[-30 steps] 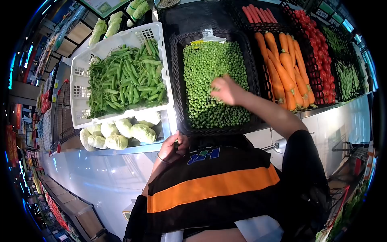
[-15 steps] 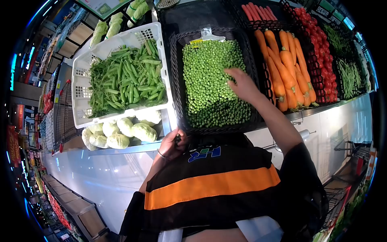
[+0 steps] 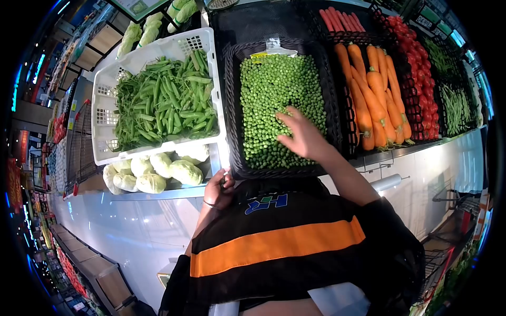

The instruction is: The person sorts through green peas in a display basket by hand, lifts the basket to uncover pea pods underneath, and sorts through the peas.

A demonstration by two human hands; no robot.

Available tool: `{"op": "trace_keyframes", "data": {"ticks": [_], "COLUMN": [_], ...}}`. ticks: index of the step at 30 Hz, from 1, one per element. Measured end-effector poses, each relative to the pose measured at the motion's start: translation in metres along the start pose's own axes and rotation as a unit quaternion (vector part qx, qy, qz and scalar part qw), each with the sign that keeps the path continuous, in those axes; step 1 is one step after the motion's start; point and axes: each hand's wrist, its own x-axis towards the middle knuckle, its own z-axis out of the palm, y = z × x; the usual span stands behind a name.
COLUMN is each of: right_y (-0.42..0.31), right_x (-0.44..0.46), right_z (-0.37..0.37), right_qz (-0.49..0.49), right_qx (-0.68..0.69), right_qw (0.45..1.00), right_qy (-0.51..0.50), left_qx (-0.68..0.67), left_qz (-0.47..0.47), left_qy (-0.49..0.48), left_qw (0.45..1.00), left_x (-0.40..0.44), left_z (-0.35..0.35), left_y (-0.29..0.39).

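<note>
Loose green peas fill a black woven basket in front of me. Over the lower part of the peas is my right hand, its fingers apart and pointing left, nothing visibly held. Whether the fingertips touch the peas is hard to tell. My left hand is closed just outside the basket's near left corner. Something small and dark shows between its fingers, too hidden to name.
Left of the basket, a white crate holds pea pods, with pale cabbages below. Carrots and red tomatoes stand to the right. A white label lies at the basket's far edge.
My right hand has moved left and nearer to me over the peas. My left hand stays closed by the basket corner, turned slightly.
</note>
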Motion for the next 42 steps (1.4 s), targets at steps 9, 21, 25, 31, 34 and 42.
{"op": "trace_keyframes", "data": {"ticks": [9, 21, 25, 31, 34, 42], "right_y": [0.078, 0.049, 0.074, 0.059, 0.064, 0.086], "right_x": [-0.054, 0.084, 0.128, 0.137, 0.142, 0.121], "right_z": [-0.014, 0.002, 0.028, 0.017, 0.014, -0.004], "right_qz": [0.238, -0.052, -0.153, -0.073, -0.052, 0.136], "right_qx": [0.014, 0.056, -0.014, -0.117, 0.007, 0.549], "right_qw": [0.953, 0.968, 0.957, 0.975, 0.985, 0.819], "right_qy": [0.187, 0.237, 0.247, 0.175, 0.167, 0.097], "left_qx": [0.184, 0.139, 0.137, 0.117, 0.121, 0.145], "left_qz": [0.094, 0.183, 0.145, 0.148, 0.124, 0.038], "left_qy": [-0.017, 0.002, -0.029, -0.046, -0.057, -0.121], "left_qw": [0.978, 0.973, 0.979, 0.981, 0.983, 0.981], "left_x": [0.024, 0.014, -0.002, -0.009, -0.008, -0.006], "left_z": [0.021, 0.039, 0.032, 0.035, 0.043, 0.055], "left_y": [0.014, -0.001, -0.007, 0.000, 0.001, 0.001]}}
